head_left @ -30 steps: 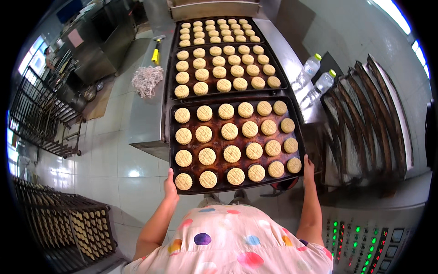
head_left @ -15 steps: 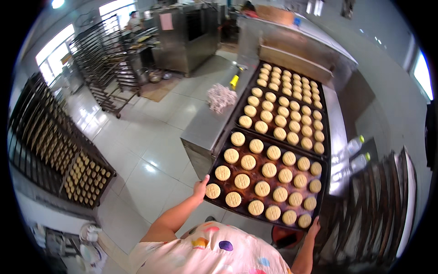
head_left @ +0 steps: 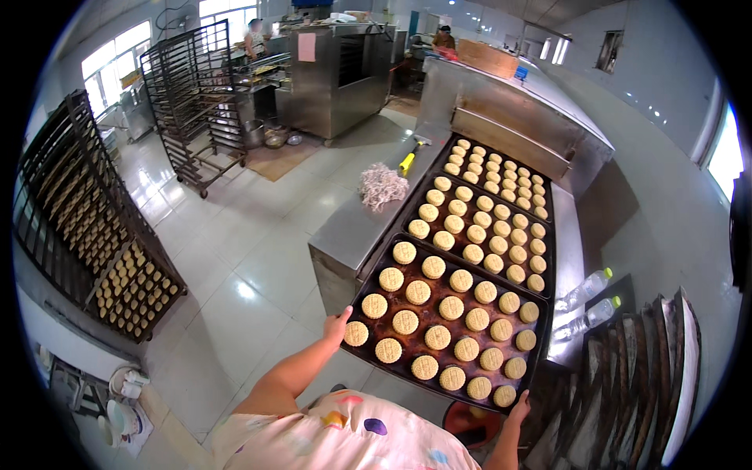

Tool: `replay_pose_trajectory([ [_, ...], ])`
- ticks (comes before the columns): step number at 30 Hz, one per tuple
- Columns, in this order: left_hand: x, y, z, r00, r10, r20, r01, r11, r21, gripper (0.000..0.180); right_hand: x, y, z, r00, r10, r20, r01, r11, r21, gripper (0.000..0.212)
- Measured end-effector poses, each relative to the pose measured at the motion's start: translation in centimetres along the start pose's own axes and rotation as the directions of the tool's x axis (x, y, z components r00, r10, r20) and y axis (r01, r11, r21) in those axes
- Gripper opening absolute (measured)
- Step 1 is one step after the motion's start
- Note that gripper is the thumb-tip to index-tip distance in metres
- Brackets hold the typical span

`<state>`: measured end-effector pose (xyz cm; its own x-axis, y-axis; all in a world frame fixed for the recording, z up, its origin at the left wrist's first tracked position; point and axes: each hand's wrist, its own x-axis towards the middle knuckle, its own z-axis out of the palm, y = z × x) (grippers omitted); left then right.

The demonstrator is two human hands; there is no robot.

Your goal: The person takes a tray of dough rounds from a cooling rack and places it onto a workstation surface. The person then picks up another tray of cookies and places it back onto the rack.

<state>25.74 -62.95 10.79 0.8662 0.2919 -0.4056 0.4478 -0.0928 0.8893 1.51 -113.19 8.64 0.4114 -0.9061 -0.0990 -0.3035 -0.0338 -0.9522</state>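
Observation:
My left hand (head_left: 338, 325) grips the near left corner of a dark baking tray (head_left: 428, 315). At its near right corner, my right hand (head_left: 521, 407) is closed on the rim. Rows of round, golden pastries (head_left: 451, 308) with patterned tops and fluted edges sit apart on the tray. Its far edge meets a second tray (head_left: 433, 227) of similar pastries, and a third lies beyond that, before a steel oven-like housing (head_left: 509, 133). The held tray's near end juts toward me past the steel counter (head_left: 341, 235). Both thumbs show on top; the other fingers are mostly hidden underneath.
On the counter's left ledge lie a bundled string-like rag (head_left: 382, 186) and a yellow-handled scraper (head_left: 406, 163). Two clear bottles (head_left: 583, 290) lie at right, above upright dark trays (head_left: 627, 384). A loaded rack (head_left: 78, 196) and another rack (head_left: 196, 110) stand left. A red bucket (head_left: 470, 423) is below.
The held tray and both hands have shifted slightly left and toward me. The trays behind have also come nearer, still lined up with it. My view has tilted up a little.

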Motion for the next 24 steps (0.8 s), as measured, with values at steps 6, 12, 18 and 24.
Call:
replay_pose_trajectory([
  [6,1.0,-0.9,0.6,0.999,0.031,0.012,-0.030,0.994,-0.106,0.058,0.6,0.9,-0.2,0.999,-0.042,-0.033,0.044,0.998,0.045,0.049],
  [12,0.3,0.1,0.1,0.998,0.058,-0.008,-0.058,0.994,-0.095,0.059,0.1,0.4,0.1,1.000,-0.010,0.014,0.009,0.997,0.075,0.048],
  [18,2.2,-2.2,0.2,0.994,0.109,-0.028,-0.110,0.993,-0.052,0.061,-0.9,-1.1,0.5,0.997,-0.063,-0.054,0.062,0.998,-0.012,0.048],
  [24,1.7,-1.4,0.9,0.994,0.110,-0.009,-0.110,0.992,-0.054,0.061,0.2,0.2,-0.5,0.998,-0.034,-0.049,0.041,0.990,0.138,0.044],
])
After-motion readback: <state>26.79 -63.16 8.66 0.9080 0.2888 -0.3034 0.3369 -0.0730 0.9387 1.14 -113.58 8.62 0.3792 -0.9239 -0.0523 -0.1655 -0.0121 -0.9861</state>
